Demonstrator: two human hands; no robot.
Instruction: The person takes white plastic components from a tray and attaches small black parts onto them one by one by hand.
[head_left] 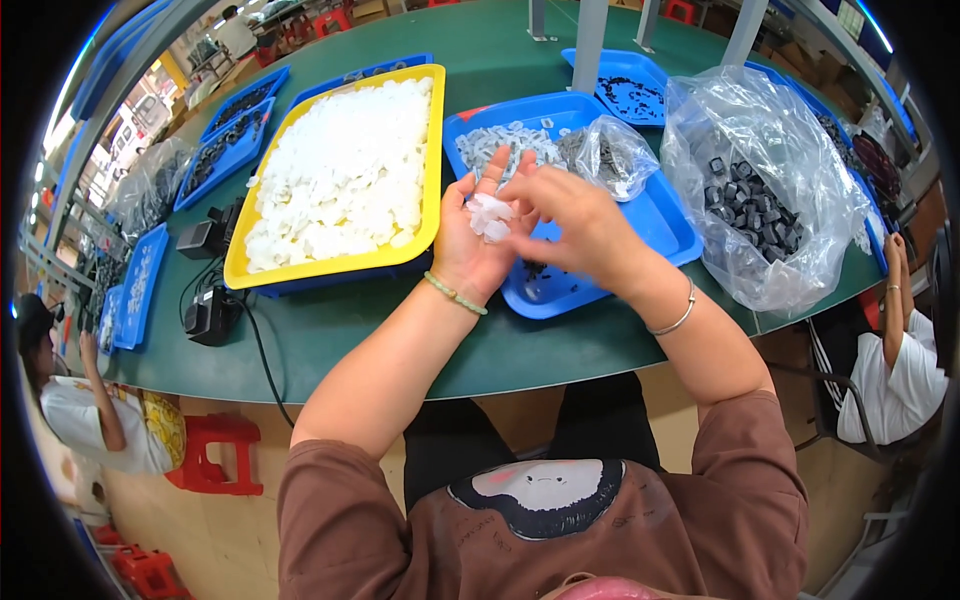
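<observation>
My left hand (465,245) is turned palm up above the table with its fingers stretched out. Several small translucent white plastic pieces (490,216) lie on its palm and fingers. Over them reaches my right hand (572,220), somewhat blurred, its thumb and fingers apart close to the pieces. Nothing shows clearly in its grasp. Left of my hands, a yellow tray (436,150) is heaped with similar white pieces (340,170). Behind and below my hands is a blue tray (660,225) with small grey parts (510,140) and a clear bag of grey parts (606,160).
A large clear plastic bag (690,120) of black block-like parts (752,208) stands at the right. Black power adapters (212,316) with a cable lie left. Metal posts (588,50) rise from the green table (390,355). People sit at both sides; a red stool (218,455) stands left.
</observation>
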